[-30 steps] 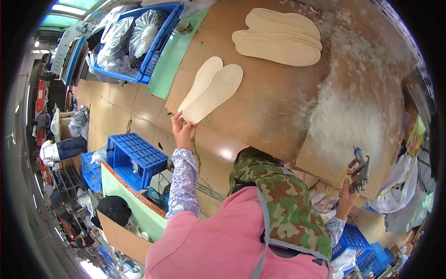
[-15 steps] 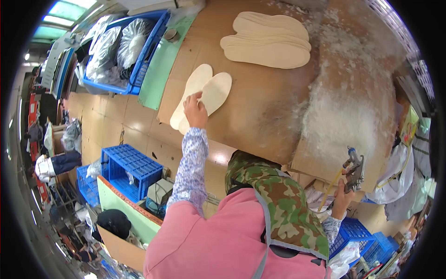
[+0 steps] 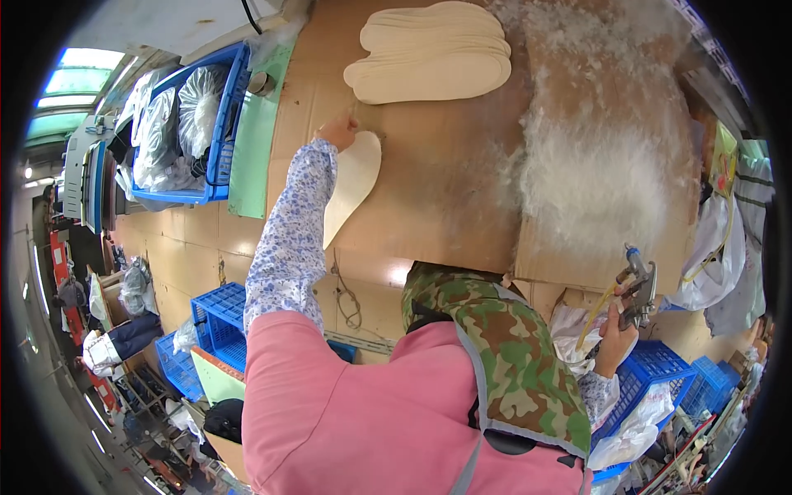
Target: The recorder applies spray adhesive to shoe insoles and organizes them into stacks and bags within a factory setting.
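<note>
A pale cream insole [image 3: 353,188] lies on the brown cardboard-covered table [image 3: 437,177]. My left hand [image 3: 337,131] is at its upper end, fingers curled together; what they hold, if anything, is hidden. My left sleeve covers the insole's left side, and a second insole cannot be seen. Farther back rests a stack of several cream insoles [image 3: 429,54], fanned in overlapping layers. Off to the right, my right hand [image 3: 615,340] is wrapped round a metal spray gun [image 3: 639,289] with a yellowish hose [image 3: 592,318], held up over the table's near edge.
White fluffy residue [image 3: 590,177] coats the cardboard on the right. At the left stands a blue crate [image 3: 221,124] of plastic bags, beside a green strip [image 3: 256,148] bearing a small round container [image 3: 261,82]. More blue crates [image 3: 221,318] stand lower left and right [image 3: 652,371].
My left hand has moved from the middle of the insole pair to the upper end, and only one insole shows now. The spray gun stays in my right hand. The whole view has shifted.
</note>
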